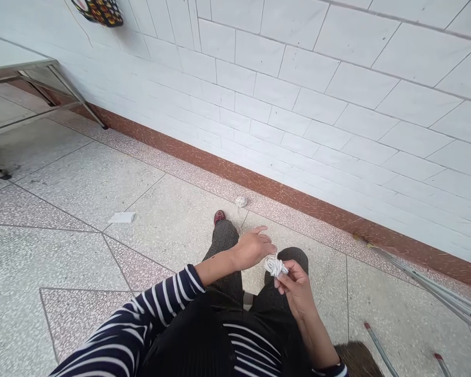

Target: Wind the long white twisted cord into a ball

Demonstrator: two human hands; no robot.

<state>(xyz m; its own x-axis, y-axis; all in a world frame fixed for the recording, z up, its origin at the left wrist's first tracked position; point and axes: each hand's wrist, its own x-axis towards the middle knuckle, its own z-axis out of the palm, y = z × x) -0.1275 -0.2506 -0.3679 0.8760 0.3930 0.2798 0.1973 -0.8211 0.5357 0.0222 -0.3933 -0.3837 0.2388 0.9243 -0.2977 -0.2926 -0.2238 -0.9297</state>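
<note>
Across the upper part of the frame spreads a white tiled wall point(290, 120), and below it lies a speckled stone floor point(82, 256). At the left edge of the frame stands a table point(8, 55) with metal legs. Near the lower centre are the person's dark trousers point(223, 241), the knees being apart. Above the space between the legs, just right of the frame's centre, the two hands are close together. The left hand point(253, 248) reaches in from the left with its fingers loosely bent; whether it pinches something, I cannot tell. The right hand point(294, 285), lower and more to the right, grasps a bundle of white cord point(275, 266) between thumb and fingers. This bundle lies at the fingertips of the right hand, on their upper left side, and directly below the fingertips of the left hand; if those touch it is not clear. Left of the centre, a flat white piece point(121, 217) lies on the floor. Smallest is a whitish ball point(241, 201) on the floor, above the left hand in the frame and apart from it, near the wall.
</note>
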